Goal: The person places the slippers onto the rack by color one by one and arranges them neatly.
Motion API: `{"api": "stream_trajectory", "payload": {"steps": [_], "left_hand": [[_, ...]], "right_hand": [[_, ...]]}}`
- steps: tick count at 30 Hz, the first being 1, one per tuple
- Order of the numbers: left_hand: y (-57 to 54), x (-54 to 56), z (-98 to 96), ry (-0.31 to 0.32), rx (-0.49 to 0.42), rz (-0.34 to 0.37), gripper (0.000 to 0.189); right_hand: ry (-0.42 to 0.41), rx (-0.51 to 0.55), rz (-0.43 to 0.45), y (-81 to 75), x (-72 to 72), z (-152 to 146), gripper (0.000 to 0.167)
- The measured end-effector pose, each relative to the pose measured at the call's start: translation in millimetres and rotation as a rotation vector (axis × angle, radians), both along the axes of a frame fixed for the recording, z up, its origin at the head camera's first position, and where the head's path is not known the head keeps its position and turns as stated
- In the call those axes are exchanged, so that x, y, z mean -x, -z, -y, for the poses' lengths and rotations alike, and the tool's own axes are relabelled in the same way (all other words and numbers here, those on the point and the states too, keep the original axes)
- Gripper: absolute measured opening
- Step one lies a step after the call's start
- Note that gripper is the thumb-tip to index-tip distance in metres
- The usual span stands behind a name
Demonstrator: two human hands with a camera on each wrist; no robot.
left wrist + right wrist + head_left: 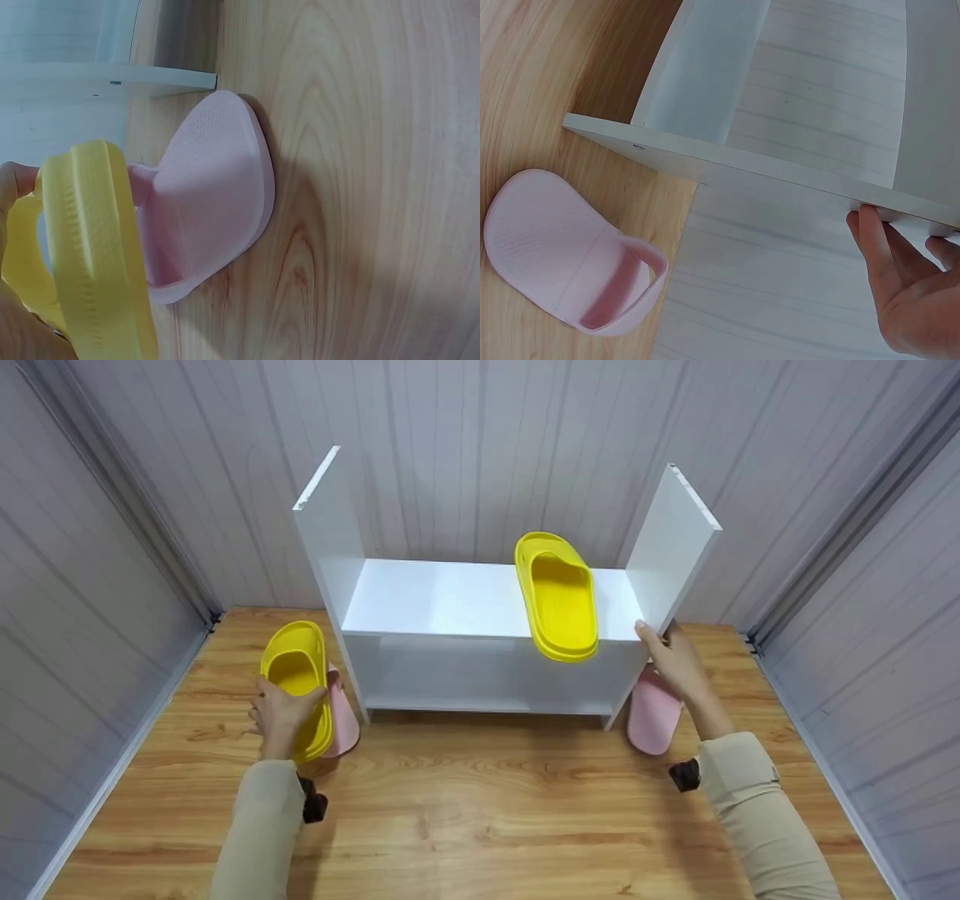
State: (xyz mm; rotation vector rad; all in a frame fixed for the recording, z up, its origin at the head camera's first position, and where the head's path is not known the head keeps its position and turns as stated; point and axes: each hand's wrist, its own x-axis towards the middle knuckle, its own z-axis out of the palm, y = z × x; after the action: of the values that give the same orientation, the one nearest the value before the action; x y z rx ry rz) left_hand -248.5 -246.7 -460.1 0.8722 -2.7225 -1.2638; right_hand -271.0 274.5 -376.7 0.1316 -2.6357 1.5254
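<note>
On the left, my left hand (281, 712) grips a yellow slipper (296, 649), thumb on one side and fingers on the other. Beneath and beside it a pink slipper (343, 720) lies on the floor; the left wrist view shows this pink sole (217, 165) close to the yellow one (97, 247). My right hand (679, 664) holds the right side panel of a white shelf unit (435, 600), with the thumb at its front edge and fingers against the outer face (780, 195). A second yellow slipper (559, 596) rests on the upper board, its open heel end jutting over the front edge.
Another pink slipper (652, 716) lies on the wooden floor (465, 810) by the unit's right side. Two tall side panels rise above the upper board, and a lower board (480, 682) sits near the floor. Grey panelled walls (480, 450) enclose the back and both sides.
</note>
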Motion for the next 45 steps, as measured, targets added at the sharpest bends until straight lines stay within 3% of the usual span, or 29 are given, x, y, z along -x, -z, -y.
{"api": "stream_trajectory", "payload": {"steps": [8,12,25,39,45], "left_hand": [[-0.3,-4.2,-2.1,0.037,0.014,-0.004,0.104],[0.4,-6.9,-2.1,0.049,0.029,-0.003,0.104],[2.4,-22.2,5.3,0.102,0.099,-0.024,0.102],[-10.2,-36.2,26.9,0.244,0.128,0.033,0.099],[-18.5,-38.0,34.1,0.352,0.132,0.038,0.101]], "right_hand": [[0.005,-0.018,0.014,-9.6,-7.5,4,0.073],[0.016,-0.043,0.003,-1.5,-0.5,-1,0.077],[0.018,-0.033,-0.015,1.0,0.9,-1,0.075],[0.012,-0.014,0.025,-2.8,-1.2,1,0.078],[0.026,-0.015,0.031,-1.6,-0.8,0,0.078]]}}
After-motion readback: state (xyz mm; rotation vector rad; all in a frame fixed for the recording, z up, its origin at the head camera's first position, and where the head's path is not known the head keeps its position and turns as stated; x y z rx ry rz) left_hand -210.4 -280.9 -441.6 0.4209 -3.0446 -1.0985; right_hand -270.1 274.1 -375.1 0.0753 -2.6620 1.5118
